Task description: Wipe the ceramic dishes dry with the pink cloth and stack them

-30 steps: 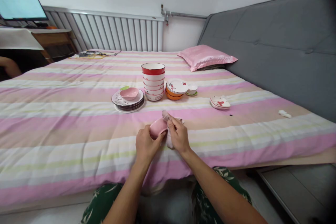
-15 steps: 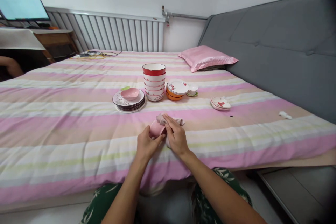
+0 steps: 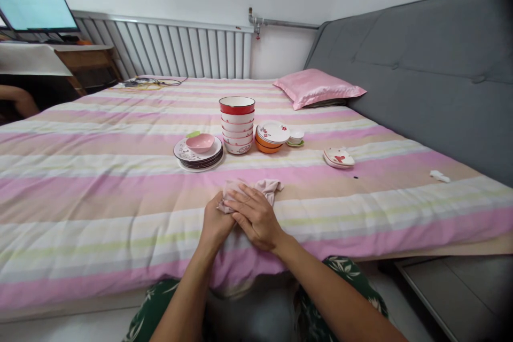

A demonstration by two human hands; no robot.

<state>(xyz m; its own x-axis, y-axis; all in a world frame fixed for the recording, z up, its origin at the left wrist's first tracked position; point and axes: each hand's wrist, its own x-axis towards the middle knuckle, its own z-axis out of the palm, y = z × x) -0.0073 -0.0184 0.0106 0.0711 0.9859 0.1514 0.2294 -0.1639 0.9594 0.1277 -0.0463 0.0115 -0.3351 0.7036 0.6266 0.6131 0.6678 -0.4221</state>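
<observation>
Change: the small pink cup seen between the hands half a second ago is now hidden. The cloth (image 3: 256, 188) has been drawn over it and the right hand laid on top.
Plate stack (image 3: 199, 158): flat glazed plates lie on the bed (image 3: 80, 181) with a shallow pink bowl (image 3: 199, 142) nested on top, so the pile is kept compact.
Left hand (image 3: 214, 222): curled from below around the covered bundle, at the near edge of the bed. Whether the cup is gripped inside cannot be told.
Bowl stack (image 3: 237, 125): red-rimmed white bowls are nested upright, just beside the plates.
Right hand (image 3: 254, 216): laid over the cloth with the fingers extended, pressing rather than clasping. This is judged to be a rubbing hold.
Cloth: soft, pale and crumpled, with a loose end trailing right on the striped cover.
Small dish (image 3: 339, 157): white with red marks, set well apart to the right.
</observation>
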